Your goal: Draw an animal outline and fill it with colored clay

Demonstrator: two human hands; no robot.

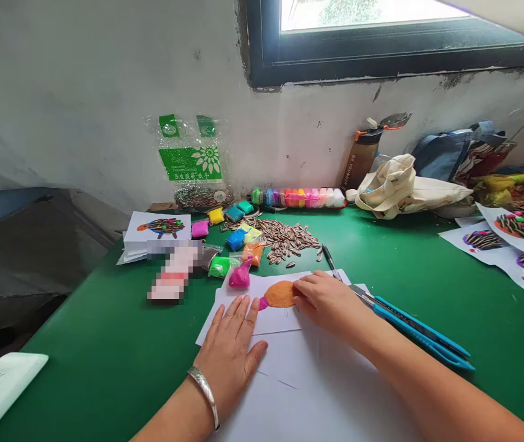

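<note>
White paper [289, 356] lies in front of me, with an orange clay oval [280, 294] flattened on it and a small magenta clay piece [263, 303] at the oval's left end. My left hand [232, 334] rests flat on the paper, fingers spread, fingertips beside the magenta piece. At the oval's right end is my right hand [324, 301], fingers bent and bunched against the clay's edge; what lies under the fingertips is hidden. A bag of magenta clay [240, 274] sits at the paper's top edge. Faint pencil lines show below the oval.
Sunflower seeds [285, 239] are heaped behind the paper, near several clay packets [235, 239]. Right of my hand lie a pen [331, 261] and a blue cutter [423, 331]. Finished turtle pictures [163, 227] lie at left. A bottle [361, 159] and cloth bag [400, 187] stand behind.
</note>
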